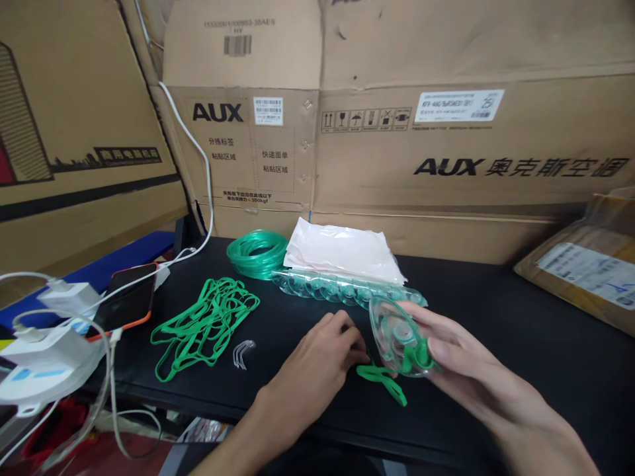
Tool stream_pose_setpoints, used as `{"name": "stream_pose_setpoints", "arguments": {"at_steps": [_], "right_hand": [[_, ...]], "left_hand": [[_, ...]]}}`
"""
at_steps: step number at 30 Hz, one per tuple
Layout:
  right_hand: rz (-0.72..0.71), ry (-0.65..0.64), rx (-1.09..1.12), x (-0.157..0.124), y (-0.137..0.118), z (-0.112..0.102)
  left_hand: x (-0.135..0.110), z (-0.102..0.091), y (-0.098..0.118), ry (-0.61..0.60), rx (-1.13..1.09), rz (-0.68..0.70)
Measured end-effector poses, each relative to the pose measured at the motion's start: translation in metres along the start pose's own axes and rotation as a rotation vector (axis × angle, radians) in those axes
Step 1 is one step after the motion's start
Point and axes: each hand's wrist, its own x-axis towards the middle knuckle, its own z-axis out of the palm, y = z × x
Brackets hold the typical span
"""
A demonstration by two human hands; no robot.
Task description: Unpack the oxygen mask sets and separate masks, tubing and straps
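Note:
My right hand is closed around a clear greenish oxygen mask, its thumb on the near side. A green elastic strap hangs from the mask and its loop trails onto the black table. Just left of the mask is my left hand, fingers curled and pinched close to the strap; whatever is between the fingertips is hidden. Behind both hands lies a row of nested clear masks. Loose green elastic straps are heaped to the left, beside a few small clear curved strips.
A coil of green tubing and white plastic packets lie at the back. On the left are a phone, a power strip and white cables. Large cardboard boxes wall the back; a taped parcel stands right.

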Motion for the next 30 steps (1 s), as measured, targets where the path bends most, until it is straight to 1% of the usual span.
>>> {"name": "stream_pose_setpoints", "arguments": {"at_steps": [2,5,8,10,13,16,19,24,30], "right_hand": [[0.006,0.050,-0.028,0.001,0.002,-0.003],[0.025,0.096,-0.061,0.004,0.006,-0.005],[0.042,0.071,-0.053,0.007,0.011,-0.007],[0.048,0.045,-0.057,0.010,0.013,-0.008],[0.052,0.009,-0.078,0.013,0.017,-0.010],[0.067,0.021,-0.085,0.014,0.019,-0.011],[0.081,0.037,-0.090,0.016,0.020,-0.009],[0.081,0.054,-0.123,0.018,0.020,-0.007],[0.085,0.123,-0.217,0.023,0.018,-0.004]], "left_hand": [[-0.003,-0.005,-0.003,0.063,-0.194,-0.042],[-0.009,-0.013,-0.005,0.132,-0.485,-0.184],[-0.013,-0.017,-0.008,0.150,-0.793,-0.284],[-0.012,-0.020,-0.010,0.152,-0.914,-0.322],[-0.010,-0.026,-0.013,0.167,-0.948,-0.370],[-0.010,-0.030,-0.015,0.190,-0.922,-0.397],[-0.010,-0.029,-0.016,0.230,-0.871,-0.407],[-0.011,-0.028,-0.016,0.235,-0.810,-0.394],[-0.014,-0.031,-0.012,0.199,-0.710,-0.323]]}}
